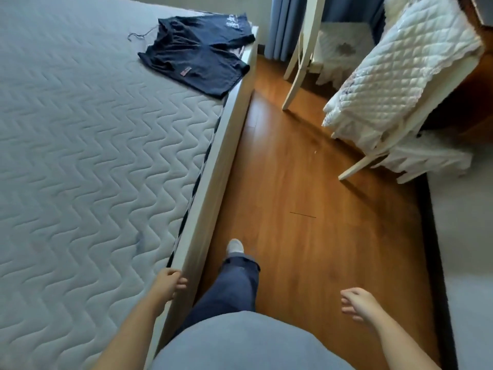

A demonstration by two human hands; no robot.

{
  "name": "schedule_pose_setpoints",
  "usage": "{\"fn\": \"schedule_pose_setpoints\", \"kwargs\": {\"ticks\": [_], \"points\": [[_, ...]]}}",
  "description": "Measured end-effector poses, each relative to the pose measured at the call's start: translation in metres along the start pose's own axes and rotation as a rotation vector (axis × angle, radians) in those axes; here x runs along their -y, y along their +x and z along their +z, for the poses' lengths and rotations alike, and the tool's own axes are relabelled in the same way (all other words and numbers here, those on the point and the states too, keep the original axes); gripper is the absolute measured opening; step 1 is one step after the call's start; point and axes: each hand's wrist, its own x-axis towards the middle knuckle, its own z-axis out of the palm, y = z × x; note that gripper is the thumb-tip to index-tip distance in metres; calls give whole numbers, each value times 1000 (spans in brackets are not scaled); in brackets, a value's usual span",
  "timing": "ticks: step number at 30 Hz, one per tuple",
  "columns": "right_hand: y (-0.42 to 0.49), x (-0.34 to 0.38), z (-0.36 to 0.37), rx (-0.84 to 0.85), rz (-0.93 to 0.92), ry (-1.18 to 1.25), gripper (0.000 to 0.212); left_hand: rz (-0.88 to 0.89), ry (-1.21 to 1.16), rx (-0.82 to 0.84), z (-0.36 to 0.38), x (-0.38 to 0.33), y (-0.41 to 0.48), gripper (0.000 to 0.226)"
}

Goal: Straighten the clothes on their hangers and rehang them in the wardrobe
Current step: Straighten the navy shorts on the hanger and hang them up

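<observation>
Down at the near end, got the left hand (170, 283) curled over the top edge of the white bed rail (213, 196), fingers wrapped onto its outer face. Got the right hand (356, 303) hanging loose over the wooden floor (306, 169), fingers relaxed and a bit spread, holding nothing. Mid-stride by the look of it, with one light-toed foot (234, 245) planted just beside the rail.

Could easily bang a shin or stub that foot, walking this tight against the rail. Worth noting a thin dark stick-like thing (302, 215) lying on the floor ahead, right of the walking line. Can't identify it, but wouldn't want it underfoot. Plenty of open floor up the middle, though, narrowing further on between the bed and the chair (405, 70) draped in a white quilted cover, with pale legs splayed out into the lane. Could catch a toe there.

Further up, on the far right corner of the grey quilted mattress (80, 129), see the two dark shorts (197, 62), laid overlapping, nearer hem right at the edge above the rail. Looks like a wire hanger hook (138, 36) poking out on the left. Might slide off the corner if tugged by one leg, or slip off the hangers if lifted by the cloth instead of the hooks. Can't see the wardrobe anywhere.
</observation>
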Motion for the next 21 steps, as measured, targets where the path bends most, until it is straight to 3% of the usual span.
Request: {"fn": "schedule_pose_setpoints", "kwargs": {"ticks": [5, 10, 13, 16, 21], "points": [[40, 126, -4, -77, -103, -41, 11, -203, -340, -37, -22, -67, 61, 35], [68, 269, 3, -57, -265, -180, 23, -80, -215, -52, -23, -185, 112, 24], [80, 348, 10, -27, -421, -217, 13, 13, -62, -10, -15, -254, 128, 19], [98, 402, 14, 13, -473, -157, 13, 73, -15, 26, -1, -313, 147, 16], [150, 468, -6, 9, -394, 123, 14, 36, -128, 8, 27, -388, 180, 15]]}}
